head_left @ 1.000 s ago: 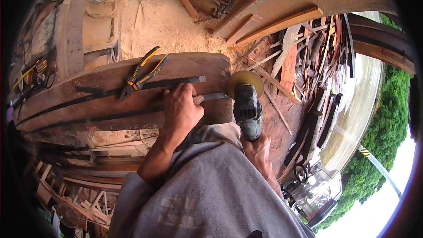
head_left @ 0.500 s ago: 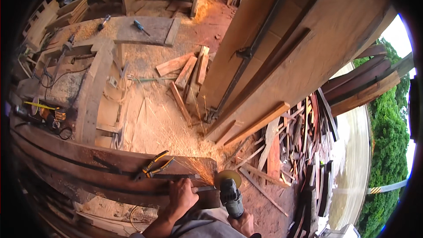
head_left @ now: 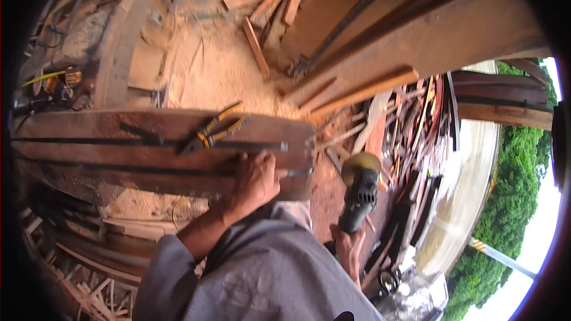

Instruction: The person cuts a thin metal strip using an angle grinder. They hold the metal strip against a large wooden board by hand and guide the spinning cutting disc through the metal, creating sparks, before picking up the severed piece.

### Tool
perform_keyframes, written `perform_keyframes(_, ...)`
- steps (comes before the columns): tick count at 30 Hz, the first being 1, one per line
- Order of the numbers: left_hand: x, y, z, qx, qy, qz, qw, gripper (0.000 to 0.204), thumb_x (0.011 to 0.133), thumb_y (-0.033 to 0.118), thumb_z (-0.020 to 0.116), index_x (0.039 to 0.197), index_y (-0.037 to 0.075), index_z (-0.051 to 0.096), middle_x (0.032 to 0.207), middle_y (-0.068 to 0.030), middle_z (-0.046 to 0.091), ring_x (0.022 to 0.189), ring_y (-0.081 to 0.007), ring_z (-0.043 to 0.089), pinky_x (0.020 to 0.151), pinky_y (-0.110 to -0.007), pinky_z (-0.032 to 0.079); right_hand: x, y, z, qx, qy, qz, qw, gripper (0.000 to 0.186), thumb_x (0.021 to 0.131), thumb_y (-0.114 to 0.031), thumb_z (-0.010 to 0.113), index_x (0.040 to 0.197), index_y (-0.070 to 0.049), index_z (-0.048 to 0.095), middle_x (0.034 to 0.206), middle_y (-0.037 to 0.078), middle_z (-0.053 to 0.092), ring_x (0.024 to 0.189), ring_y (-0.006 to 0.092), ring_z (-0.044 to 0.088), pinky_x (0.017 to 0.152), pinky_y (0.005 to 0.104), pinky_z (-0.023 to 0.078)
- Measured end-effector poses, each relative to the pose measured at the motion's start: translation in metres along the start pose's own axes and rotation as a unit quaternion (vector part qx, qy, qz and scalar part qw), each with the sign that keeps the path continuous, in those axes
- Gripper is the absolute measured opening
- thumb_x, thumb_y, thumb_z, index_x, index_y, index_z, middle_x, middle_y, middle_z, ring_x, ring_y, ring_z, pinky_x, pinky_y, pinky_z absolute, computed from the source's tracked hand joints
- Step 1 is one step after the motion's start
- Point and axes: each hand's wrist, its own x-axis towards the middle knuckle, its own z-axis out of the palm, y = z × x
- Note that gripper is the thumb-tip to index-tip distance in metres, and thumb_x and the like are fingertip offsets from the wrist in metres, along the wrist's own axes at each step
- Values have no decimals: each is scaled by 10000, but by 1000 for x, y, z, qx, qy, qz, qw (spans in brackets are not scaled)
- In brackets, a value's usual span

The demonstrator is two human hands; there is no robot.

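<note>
My left hand [head_left: 259, 177] is closed around a long flat metal bar [head_left: 148, 169] lying along the dark wooden bench [head_left: 71, 123]. The bar's bright end pokes out past my fingers near the right end of the bench. A second metal bar [head_left: 262, 145] lies just beyond it. Pliers with yellow and black handles [head_left: 217, 128] rest across that bar. My right hand [head_left: 350, 245] grips the body of an angle grinder [head_left: 360, 199] off to the right of the bench. Its round yellowish disc [head_left: 361, 167] is apart from the bar.
Sawdust [head_left: 208, 77] covers the ground behind the bench. Wood offcuts [head_left: 257, 44] are heaped there, and wide wooden boards [head_left: 404, 65] lean at the back right. A pile of scrap sticks [head_left: 410, 125] lies right of the grinder. A yellow and black tool [head_left: 59, 89] sits at the left.
The grinder has moved right, away from the bar's end, and the spray of sparks is gone. My left hand stays on the bar. The whole view has shifted, showing more of my clothing.
</note>
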Motion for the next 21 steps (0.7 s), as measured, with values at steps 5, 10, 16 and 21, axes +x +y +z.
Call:
perform_keyframes(5,12,6,-11,-16,-80,-69,994,298,941,249,735,839,6,595,773,-249,689,761,-468,694,692,-550,550,-3,-4,14,-60,-18,9,998,263,801,-194,763,848,42,657,666,78,647,627,153,604,576,383,496)
perform_keyframes(10,5,1,6,20,-54,-72,996,309,928,271,753,833,16,606,768,-222,695,753,-452,698,696,-535,550,2,-3,26,-59,-47,-7,997,251,781,-210,765,803,19,664,672,64,640,642,154,598,611,381,498)
perform_keyframes(16,4,5,4,30,-58,-85,994,292,901,238,780,820,22,601,764,-199,694,732,-446,691,692,-531,534,5,-3,25,-80,-66,1,995,222,814,-182,736,863,25,676,684,131,671,641,206,659,620,399,529)
perform_keyframes(21,7,8,5,55,-40,-88,994,273,888,217,784,826,18,607,777,-208,693,755,-449,692,693,-535,532,5,1,28,-80,-63,-24,995,221,825,-154,722,931,37,688,705,195,696,665,266,724,647,415,558)
